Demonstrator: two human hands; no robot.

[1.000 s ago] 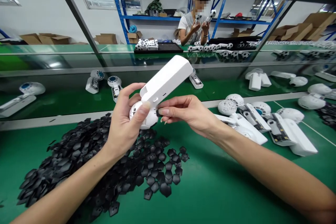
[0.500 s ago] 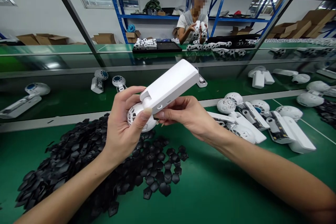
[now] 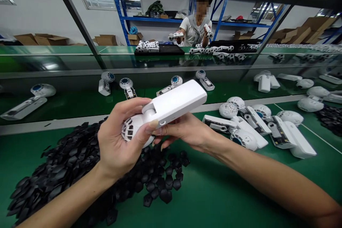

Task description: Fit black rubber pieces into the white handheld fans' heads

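Grip: white handheld unit (image 3: 173,102) is clasped by left hand (image 3: 116,140) at its perforated head (image 3: 130,129), seemingly to steady it; right hand (image 3: 184,131) is tucked beneath, its hold cannot be told | Below grip: black pentagonal pieces (image 3: 57,165) are heaped, likely for easy reach | Change: handle (image 3: 191,94) is held lower, flatter than earlier

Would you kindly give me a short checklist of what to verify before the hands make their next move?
1. Left hand has a grip on the white device: ok, thumb and fingers wrap its round end.
2. Right hand is at the device: ok, its fingertips are beside the round end.
3. A black piece is between the right fingertips: cannot tell, the view is blocked there.
4. Openings in the round end are all covered: not ok, open gaps show on its left side.
5. Black pieces are close by: ok, heaped below the hands.
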